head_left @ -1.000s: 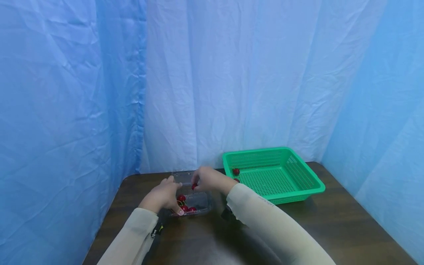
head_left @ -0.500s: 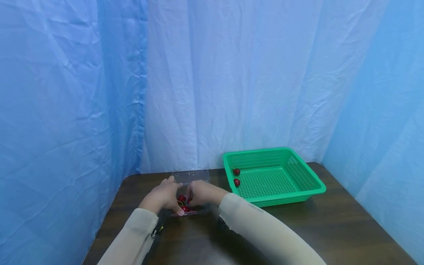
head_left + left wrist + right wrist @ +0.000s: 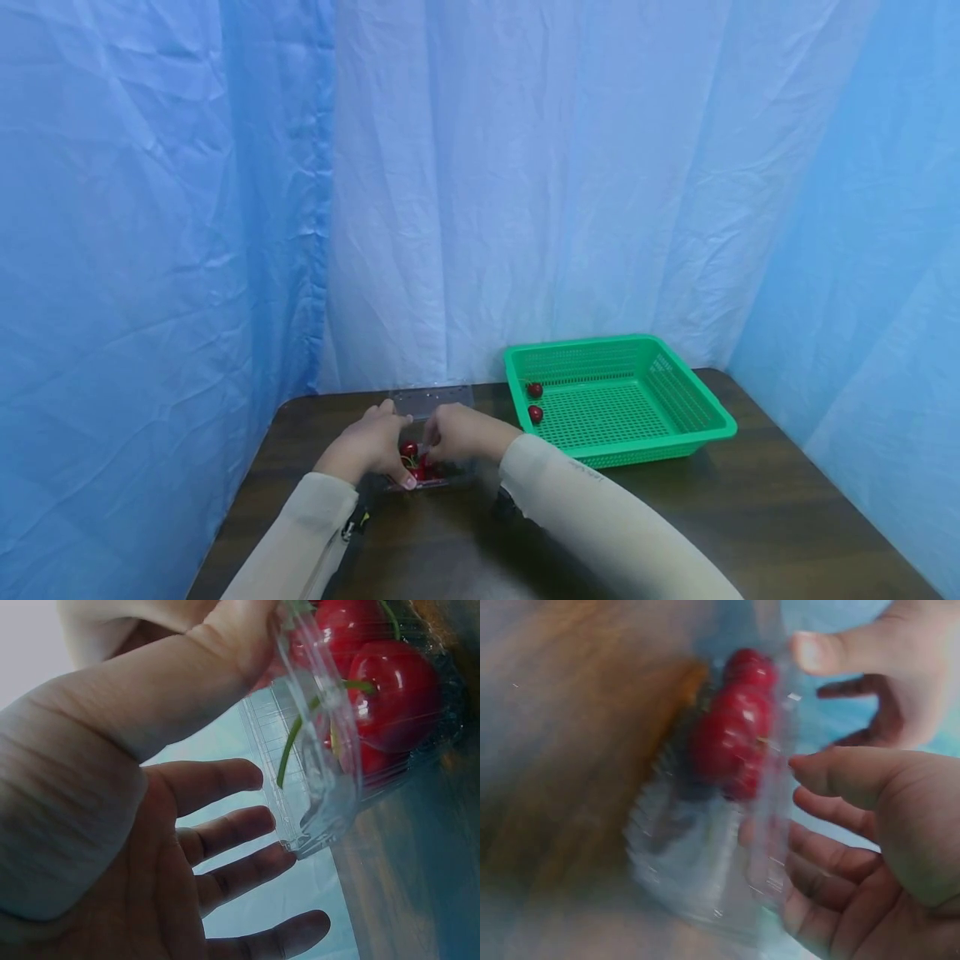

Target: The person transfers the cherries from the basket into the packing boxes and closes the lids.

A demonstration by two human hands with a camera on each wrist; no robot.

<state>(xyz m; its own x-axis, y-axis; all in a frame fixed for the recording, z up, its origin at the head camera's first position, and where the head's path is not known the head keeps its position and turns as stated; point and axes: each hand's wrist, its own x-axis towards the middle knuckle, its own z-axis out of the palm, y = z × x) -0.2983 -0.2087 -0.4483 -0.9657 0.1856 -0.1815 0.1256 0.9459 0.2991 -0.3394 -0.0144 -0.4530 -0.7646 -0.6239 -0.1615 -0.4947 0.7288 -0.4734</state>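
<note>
Pale blue curtains (image 3: 555, 167) hang in soft vertical folds behind the bench (image 3: 757, 500) and along both its sides, the left one creased. The bench is dark brown wood with rounded far corners, faintly glossy under cool, bluish light.

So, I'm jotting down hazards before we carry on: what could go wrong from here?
The cherries lie bunched in the clear box, so lifting one might drag others along. One long stem could snag on the box. The left hand is at one end of it only, so a nudge from the right hand might shift it.
</note>
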